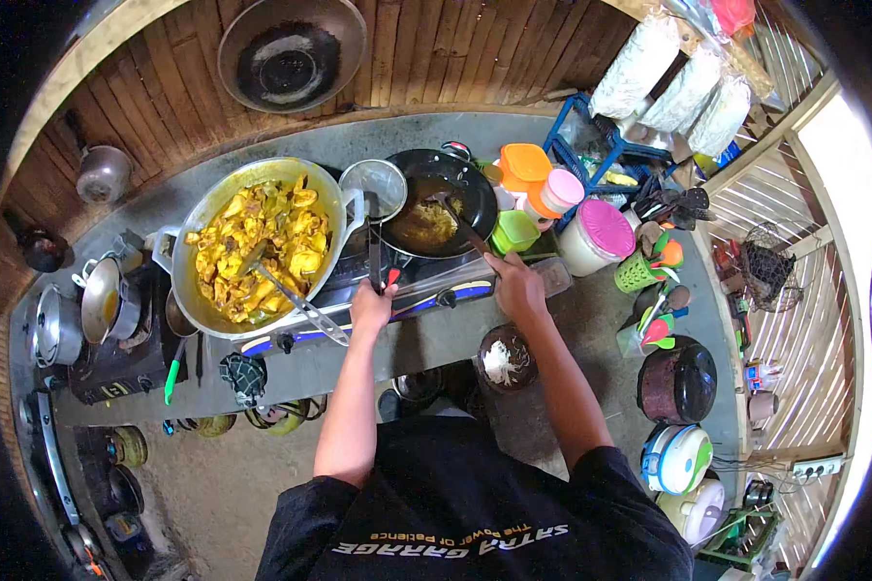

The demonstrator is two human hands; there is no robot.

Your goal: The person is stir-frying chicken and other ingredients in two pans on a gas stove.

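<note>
My right hand (517, 289) grips the wooden handle of a spatula (459, 219), its blade in the oil and browned bits of a black wok (472, 192). My left hand (371, 306) holds the dark handle of a round wire-mesh strainer (373, 187); the strainer is over the left rim of the wok. Something with a red tip shows beside my left fingers. Left of it, a large two-handled aluminium pan (189, 279) holds yellow pieces of food in sauce, with a metal ladle (298, 301) resting in it. A gas stove (445, 296) is under both pans.
Lidded plastic tubs (527, 165) and a pink-lidded container (604, 229) stand right of the wok. A bowl with white shreds (505, 359) is near my right forearm. A second stove (105, 374) with pots is at the left. A dark pot (677, 381) stands at the right.
</note>
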